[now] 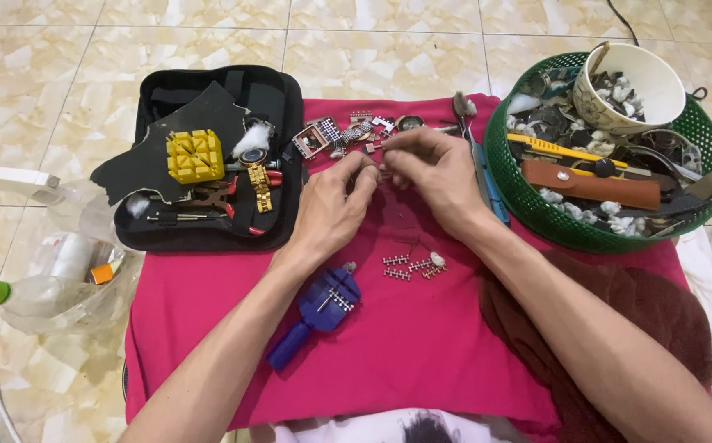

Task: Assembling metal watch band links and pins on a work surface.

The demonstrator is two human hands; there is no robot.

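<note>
both hands meet over the red cloth [422, 344], just below a scatter of watch parts [348, 131]. the left hand [330, 209] has its fingertips drawn together, and the right hand [434, 176] is pinched too, the 2 sets of tips almost touching around something too small to make out; it may be a link or pin, but i cannot tell. nearer the body lie a few loose bracelet links [409, 267] and a blue link remover tool [319, 312], both apart from the hands

the risk i see is loss: whatever sits between those fingertips is tiny, and a slip in the pinch could flick it off the cloth onto the tiled floor [44, 82], where it would be hard to find. a forearm shifting inward could also sweep the loose links away. the green basket [508, 176] sits close beside the right wrist, and the open black tool case [286, 107] beside the left, so a wide elbow move might knock either
</note>
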